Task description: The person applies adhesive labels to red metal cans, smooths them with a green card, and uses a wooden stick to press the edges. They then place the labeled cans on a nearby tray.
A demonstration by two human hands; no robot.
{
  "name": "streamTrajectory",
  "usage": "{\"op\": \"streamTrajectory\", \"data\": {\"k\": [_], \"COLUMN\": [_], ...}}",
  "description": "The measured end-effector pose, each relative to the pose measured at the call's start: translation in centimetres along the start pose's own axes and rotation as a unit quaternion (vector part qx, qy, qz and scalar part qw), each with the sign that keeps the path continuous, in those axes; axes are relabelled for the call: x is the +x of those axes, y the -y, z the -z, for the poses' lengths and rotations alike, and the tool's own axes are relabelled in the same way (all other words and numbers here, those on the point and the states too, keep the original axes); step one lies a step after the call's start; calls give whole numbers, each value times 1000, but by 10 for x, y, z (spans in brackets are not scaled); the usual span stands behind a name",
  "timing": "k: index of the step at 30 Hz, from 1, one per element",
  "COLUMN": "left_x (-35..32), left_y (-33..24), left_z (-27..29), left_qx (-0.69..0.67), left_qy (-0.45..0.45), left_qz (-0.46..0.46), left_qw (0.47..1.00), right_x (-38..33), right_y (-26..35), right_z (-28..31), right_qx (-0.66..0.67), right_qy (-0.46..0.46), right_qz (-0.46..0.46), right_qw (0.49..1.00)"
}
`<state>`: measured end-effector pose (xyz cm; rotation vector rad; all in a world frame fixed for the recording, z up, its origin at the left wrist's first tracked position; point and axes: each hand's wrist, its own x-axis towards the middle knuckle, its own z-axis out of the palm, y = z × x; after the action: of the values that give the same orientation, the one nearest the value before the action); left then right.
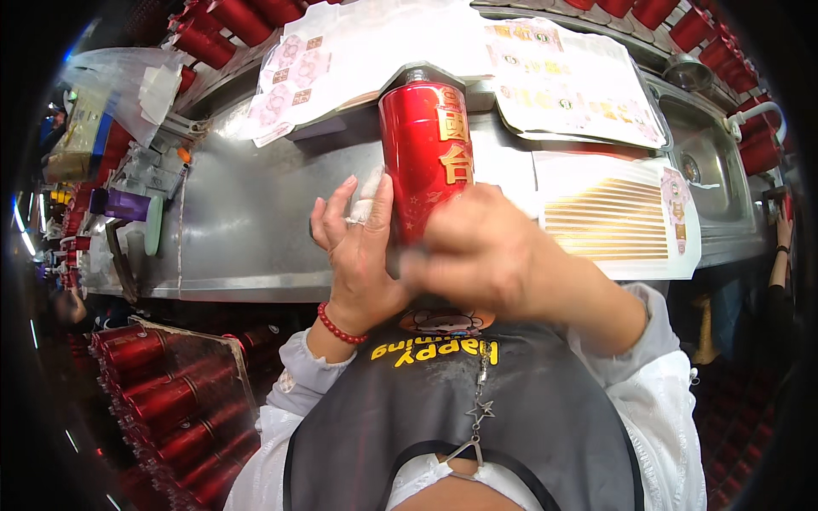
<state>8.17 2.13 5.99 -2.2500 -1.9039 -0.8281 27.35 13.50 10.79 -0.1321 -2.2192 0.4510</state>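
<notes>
A glossy red bottle (419, 157) with raised gold characters is in front of me, its far end against a dark grey rim (422, 72). Along its left side is my left hand (362, 247), fingers stretched and apart, one wrapped in white tape; the index finger lies next to the bottle wall. My right hand (486, 247) crosses the near part of the bottle, its fingers curled in and smeared by motion. Whatever those fingers pinch is hidden. The bottle's near end is also covered by my hands.
Sheets of pink and gold labels (571, 85) lie in stacks on the steel counter (247, 221); a gold-striped sheet (605, 217) is at right. Beyond it is a sink (703, 162). Red bottles (179, 400) fill a crate at lower left. A purple-handled tool (128, 204) lies left.
</notes>
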Motion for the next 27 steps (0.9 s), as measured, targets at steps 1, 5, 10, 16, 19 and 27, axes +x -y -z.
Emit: {"op": "streamTrajectory", "data": {"k": [1,5,10,16,19,27], "left_x": [-2,0,9,7,7,-14], "left_y": [1,-3,-12,-15,-9,13], "left_z": [-6,-6,6,3,-4,-26], "left_qx": [-13,-31,27,27,35,-72], "left_qy": [-13,-5,-22,-45,-51,39], "left_qz": [14,23,-2,3,-4,24], "left_qw": [1000,999,999,999,998,996], "right_x": [0,-10,-20,-6,13,-30], "right_y": [4,-12,28,22,29,24], "right_z": [9,15,12,-9,-16,-12], "right_qx": [82,-81,135,56,-40,138], "right_qy": [37,-65,-34,-41,34,-75], "right_qz": [-8,-131,-285,-381,-313,-396], "right_qw": [996,986,948,922,948,905]}}
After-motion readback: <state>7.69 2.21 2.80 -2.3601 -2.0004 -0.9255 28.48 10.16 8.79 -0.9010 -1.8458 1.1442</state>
